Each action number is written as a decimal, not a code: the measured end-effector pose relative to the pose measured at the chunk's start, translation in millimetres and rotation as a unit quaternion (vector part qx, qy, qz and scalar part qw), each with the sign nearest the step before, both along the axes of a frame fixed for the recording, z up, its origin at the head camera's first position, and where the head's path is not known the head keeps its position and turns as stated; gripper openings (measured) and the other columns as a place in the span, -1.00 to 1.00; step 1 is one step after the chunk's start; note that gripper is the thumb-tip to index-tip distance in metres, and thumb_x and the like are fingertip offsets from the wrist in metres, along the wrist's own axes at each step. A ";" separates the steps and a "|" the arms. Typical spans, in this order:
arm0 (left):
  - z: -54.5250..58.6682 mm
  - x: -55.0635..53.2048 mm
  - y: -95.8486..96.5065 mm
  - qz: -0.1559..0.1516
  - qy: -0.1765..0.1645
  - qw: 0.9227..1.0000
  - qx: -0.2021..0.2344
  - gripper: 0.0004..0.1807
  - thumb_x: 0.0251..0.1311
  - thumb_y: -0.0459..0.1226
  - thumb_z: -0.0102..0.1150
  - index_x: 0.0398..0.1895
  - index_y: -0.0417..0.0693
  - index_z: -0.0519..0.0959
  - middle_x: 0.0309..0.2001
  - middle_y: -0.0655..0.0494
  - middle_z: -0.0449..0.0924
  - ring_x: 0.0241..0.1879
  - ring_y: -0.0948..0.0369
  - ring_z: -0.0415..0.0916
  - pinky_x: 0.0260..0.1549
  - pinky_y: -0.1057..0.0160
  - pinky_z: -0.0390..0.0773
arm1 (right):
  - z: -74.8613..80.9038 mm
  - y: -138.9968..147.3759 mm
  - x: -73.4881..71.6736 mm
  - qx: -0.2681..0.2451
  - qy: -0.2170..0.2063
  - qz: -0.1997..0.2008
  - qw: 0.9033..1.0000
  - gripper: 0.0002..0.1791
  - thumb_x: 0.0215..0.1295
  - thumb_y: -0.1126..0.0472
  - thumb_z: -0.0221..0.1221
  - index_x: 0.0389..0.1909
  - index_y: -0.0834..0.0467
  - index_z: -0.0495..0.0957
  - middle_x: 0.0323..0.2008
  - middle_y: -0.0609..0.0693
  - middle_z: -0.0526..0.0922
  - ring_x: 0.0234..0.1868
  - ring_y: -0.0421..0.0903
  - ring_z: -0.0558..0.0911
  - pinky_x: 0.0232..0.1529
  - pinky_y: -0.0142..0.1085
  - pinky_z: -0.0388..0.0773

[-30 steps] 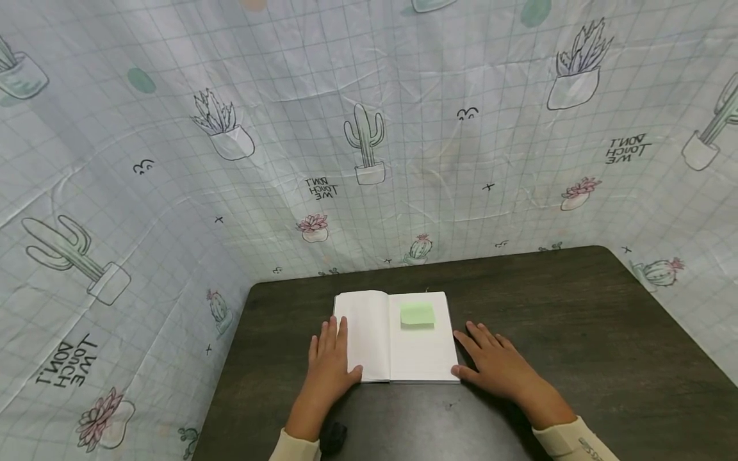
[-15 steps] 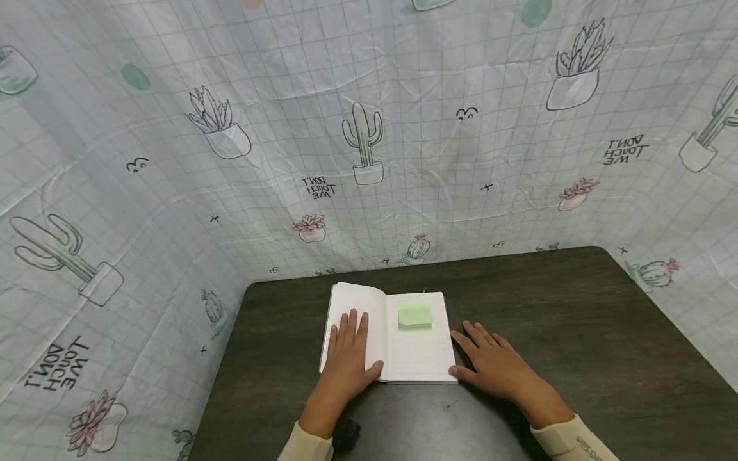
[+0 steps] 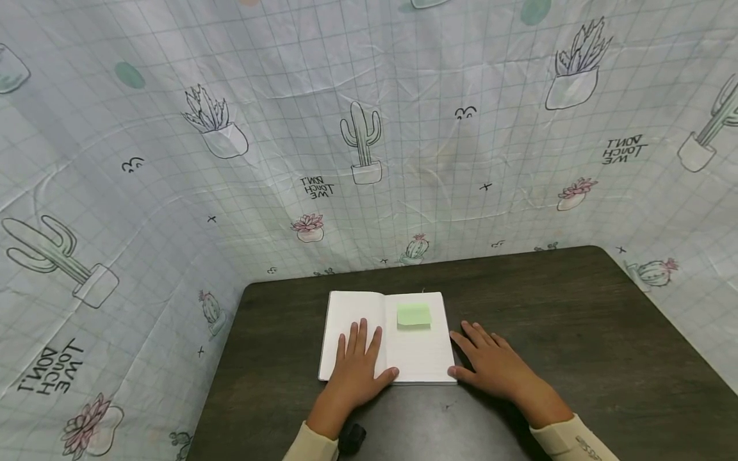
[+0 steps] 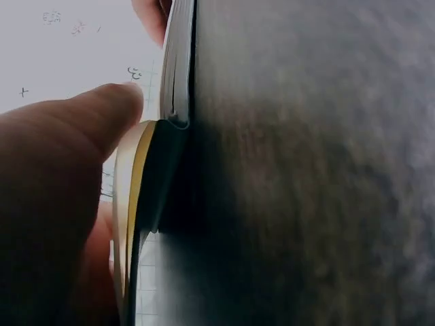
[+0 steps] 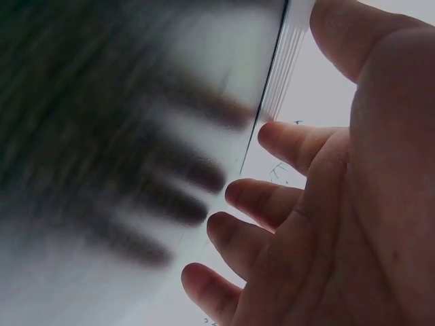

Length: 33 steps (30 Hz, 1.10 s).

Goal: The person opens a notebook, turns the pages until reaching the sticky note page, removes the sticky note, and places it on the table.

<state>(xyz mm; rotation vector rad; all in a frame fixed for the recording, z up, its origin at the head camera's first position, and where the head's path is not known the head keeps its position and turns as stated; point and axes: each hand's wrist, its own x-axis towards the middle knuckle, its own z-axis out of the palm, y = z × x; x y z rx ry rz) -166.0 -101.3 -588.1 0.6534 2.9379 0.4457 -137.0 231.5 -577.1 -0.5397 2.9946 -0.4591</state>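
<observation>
An open notebook (image 3: 423, 358) lies on the table, its white pages facing up. A pale green sticky note (image 3: 413, 314) is stuck high on the right page, its lower edge lifting slightly. Flat across the left page rests my left hand (image 3: 354, 378), fingers spread, thumb reaching past the fold near the bottom edge. In the left wrist view the notebook's page block (image 4: 175, 75) appears edge-on beside the left thumb (image 4: 95, 119). My right hand (image 3: 498, 368) lies at the right edge, its thumb at the lower corner. Its fingers look straight in the right wrist view.
A dark wood-grain table (image 3: 553, 307) carries the notebook. Behind and at both sides hangs a pale gridded cloth (image 3: 426, 147) printed with potted cacti. A small black object (image 3: 352, 439) shows beside the left wrist.
My left hand has moved right, from the notebook's outer left edge onto the left page near the fold. The left side, raised midway, now lies flatter. The right hand has stayed put.
</observation>
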 end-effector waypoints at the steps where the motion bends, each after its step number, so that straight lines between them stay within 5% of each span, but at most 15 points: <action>1: -1.5 0.0 -0.2 0.003 -0.007 1.000 -0.001 0.04 0.49 0.39 0.00 0.80 0.05 0.01 0.78 -0.19 -0.29 0.76 -0.16 -0.37 0.63 -0.34 -0.22 | 0.2 -0.2 0.1 0.000 0.000 0.000 1.000 -0.07 0.53 -0.42 0.12 0.65 0.13 0.33 0.65 0.33 0.23 0.64 0.40 0.22 0.47 0.44 0.22; 18: -10.1 -1.1 -3.8 0.022 -0.063 0.998 0.019 0.08 0.47 0.44 -0.07 0.81 0.08 -0.06 0.79 -0.11 -0.29 0.76 -0.12 -0.37 0.63 -0.34 -0.25 | 11.8 -8.1 -12.5 0.031 0.009 0.013 0.999 0.02 0.46 -0.37 0.25 0.70 0.15 0.21 0.65 0.30 0.24 0.64 0.37 0.24 0.46 0.44 0.24; 33: -16.6 -5.6 -5.9 0.021 -0.067 0.997 0.015 0.09 0.46 0.49 -0.16 0.82 0.13 -0.10 0.79 -0.06 -0.35 0.77 -0.07 -0.43 0.64 -0.32 -0.31 | 22.9 -47.0 -68.9 0.081 0.029 0.063 0.994 0.10 0.34 -0.38 0.37 0.68 0.15 0.23 0.62 0.29 0.29 0.62 0.32 0.30 0.44 0.36 0.35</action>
